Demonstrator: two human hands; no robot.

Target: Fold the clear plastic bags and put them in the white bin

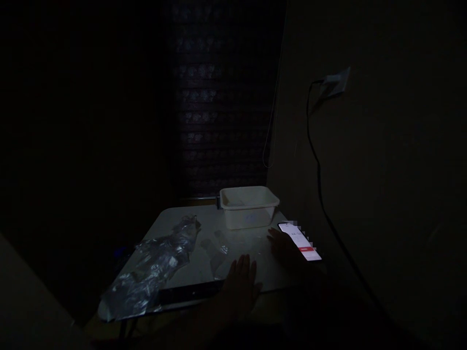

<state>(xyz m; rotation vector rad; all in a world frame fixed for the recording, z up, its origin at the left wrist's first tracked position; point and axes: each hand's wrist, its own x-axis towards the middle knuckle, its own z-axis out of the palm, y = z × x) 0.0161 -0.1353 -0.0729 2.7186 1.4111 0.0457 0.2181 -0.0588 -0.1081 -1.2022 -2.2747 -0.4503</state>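
Our left hand (241, 282) was spread open near the counter (207, 215); our right hand (285, 247), fingers extended, was beside the lit phone (302, 242); crumpled plastic (160, 262) lay left of the tub (248, 218).

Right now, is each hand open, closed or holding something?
Left hand: open, no object seen.
Right hand: beside phone, too dark to tell.

Open tabletop (207, 221) between crumpled plastic (160, 255) at left and white tub (250, 209) at far right.
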